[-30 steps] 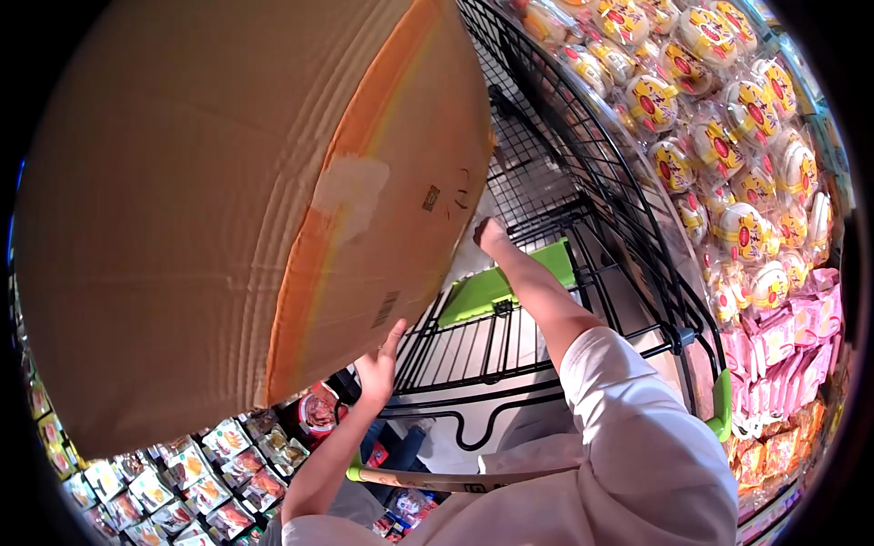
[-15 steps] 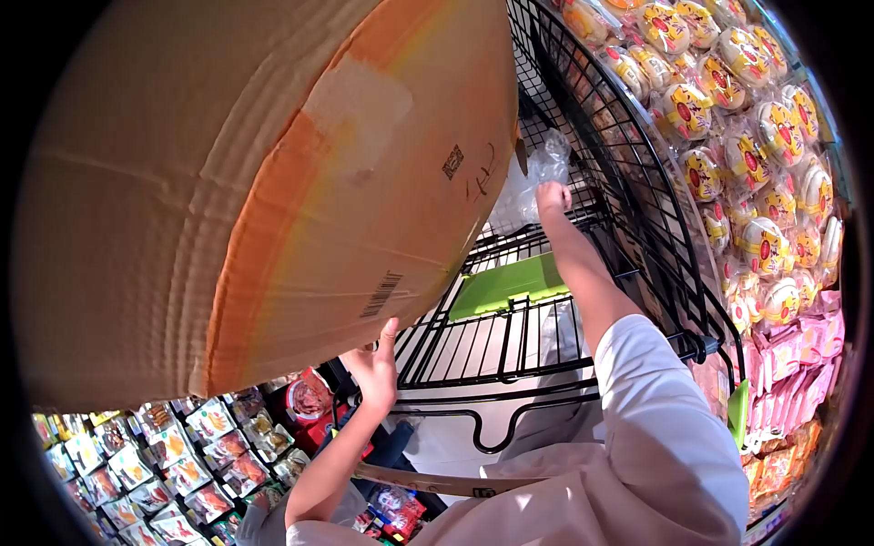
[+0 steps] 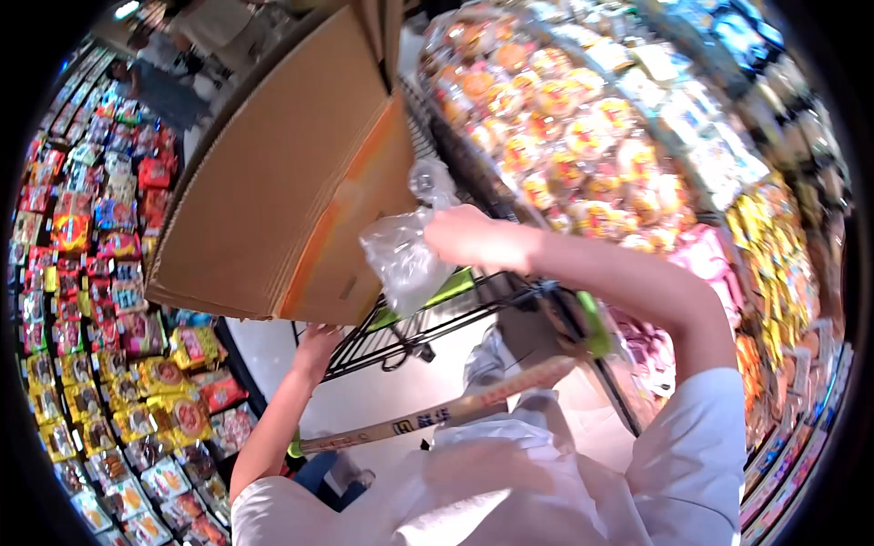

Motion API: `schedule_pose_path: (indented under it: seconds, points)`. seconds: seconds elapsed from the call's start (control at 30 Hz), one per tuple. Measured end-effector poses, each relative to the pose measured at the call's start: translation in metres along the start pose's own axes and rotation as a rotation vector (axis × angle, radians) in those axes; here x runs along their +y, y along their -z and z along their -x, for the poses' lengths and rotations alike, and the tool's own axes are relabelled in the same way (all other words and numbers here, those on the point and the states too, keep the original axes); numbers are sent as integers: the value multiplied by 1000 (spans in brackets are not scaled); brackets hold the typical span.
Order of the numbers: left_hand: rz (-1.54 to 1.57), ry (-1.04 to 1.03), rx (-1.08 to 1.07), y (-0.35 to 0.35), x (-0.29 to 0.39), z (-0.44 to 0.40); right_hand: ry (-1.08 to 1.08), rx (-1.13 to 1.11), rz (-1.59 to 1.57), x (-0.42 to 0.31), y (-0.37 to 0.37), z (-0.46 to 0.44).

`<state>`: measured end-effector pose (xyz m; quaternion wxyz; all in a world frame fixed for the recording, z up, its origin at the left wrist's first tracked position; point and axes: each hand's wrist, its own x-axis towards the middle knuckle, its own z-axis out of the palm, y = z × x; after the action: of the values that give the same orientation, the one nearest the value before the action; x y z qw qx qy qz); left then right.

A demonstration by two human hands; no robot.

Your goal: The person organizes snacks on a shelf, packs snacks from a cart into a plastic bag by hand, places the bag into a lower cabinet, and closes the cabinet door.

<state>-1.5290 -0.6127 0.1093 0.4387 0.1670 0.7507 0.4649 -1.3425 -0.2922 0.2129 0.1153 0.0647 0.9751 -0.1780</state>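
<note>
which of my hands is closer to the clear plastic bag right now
Your right hand: it grips the clear plastic bag. Your left hand is apart from the bag, lower and further left, at the bottom edge of the cardboard box.

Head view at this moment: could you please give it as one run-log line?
right hand: holding clear plastic bag | left hand: at lower edge of cardboard box | cardboard box: over shopping cart
</note>
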Motion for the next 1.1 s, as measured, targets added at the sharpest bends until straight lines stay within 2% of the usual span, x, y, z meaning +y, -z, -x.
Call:
schedule_pose_path:
  seconds: [0.03,0.07,0.1,0.13,0.17,0.2,0.23,0.27,0.3,0.33,0.37,0.4,0.43,0.47,0.5,0.53,0.57,0.6,0.63,0.67,0.7,0.73,0.8,0.83,0.87,0.9,0.93,0.97,1.0,1.03,1.07,1.1]
  points:
    - [7,-29,33,-2,7,8,63,89,-20,-13,42,55]
    - [155,195,208,-28,71,50,-12,229,-6,-23,54,96]
    - [60,-38,325,-43,91,72,-85,331,-7,-33,59,138]
    - [-27,-275,444,-57,108,93,-1,760,89,-41,47,187]
    - [-69,-451,447,-80,140,118,-183,601,86,-57,51,226]
    - [-107,-623,443,-107,172,144,-282,614,93,-77,51,266]
    - [-45,-708,333,-136,197,171,-312,753,74,-89,31,300]
    - [20,-783,221,-165,214,199,-366,763,97,-108,12,329]
    - [3,-878,36,-193,219,226,-429,874,38,-129,-8,358]
    - [63,-886,-283,-224,218,250,-489,991,-27,-149,-29,384]
    - [105,-885,-644,-258,206,263,-549,1009,-13,-170,-50,405]
    - [13,-820,-856,-297,195,285,-751,1035,-509,-192,-68,421]
    - [-365,-868,-965,-335,186,311,-862,1065,-768,-210,-95,442]
    - [-499,-948,-976,-370,163,335,-979,1120,-1021,-228,-121,465]
    - [-494,-868,-1068,-399,136,345,-997,1285,-681,-245,-157,485]
    - [-516,-888,-1176,-422,114,353,-1022,1399,-316,-262,-185,503]
    - [-280,-521,-1274,-444,93,366,-1176,1450,-582,-287,-209,531]
    - [-80,-112,-1314,-462,79,383,-1279,1509,-572,-309,-240,549]
    - [32,37,-1372,-479,81,416,-1111,1912,-925,-326,-278,562]
    - [-19,72,-1437,-500,67,442,-814,2298,-1246,-342,-311,576]
    - [22,259,-1442,-514,54,467,-704,2647,-1476,-357,-329,587]
    - [54,443,-1420,-523,42,485,-413,2941,-1582,-368,-345,600]
    - [-134,214,-1663,-551,-11,485,134,3121,-1630,-394,-332,648]
    - [-108,278,-1712,-568,-28,488,127,3175,-1592,-406,-343,658]
    - [-73,336,-1759,-588,-39,499,279,3219,-1429,-416,-357,672]
    - [-98,567,-1495,-607,-29,538,424,3242,-1262,-424,-369,687]
    - [-122,582,-1511,-620,-42,550,418,3272,-1220,-430,-373,701]
    - [-173,281,-1646,-635,-57,559,-196,3338,-1205,-433,-373,713]
    - [-199,336,-1690,-652,-65,569,-825,3285,-1168,-433,-376,727]
    - [-229,390,-1734,-670,-73,579,-1276,3352,-1136,-427,-382,742]
    - [-261,443,-1777,-687,-82,589,-1394,3391,-1084,-420,-413,762]
    - [-424,179,-1757,-705,-103,599,-1511,3417,-1026,-408,-460,786]
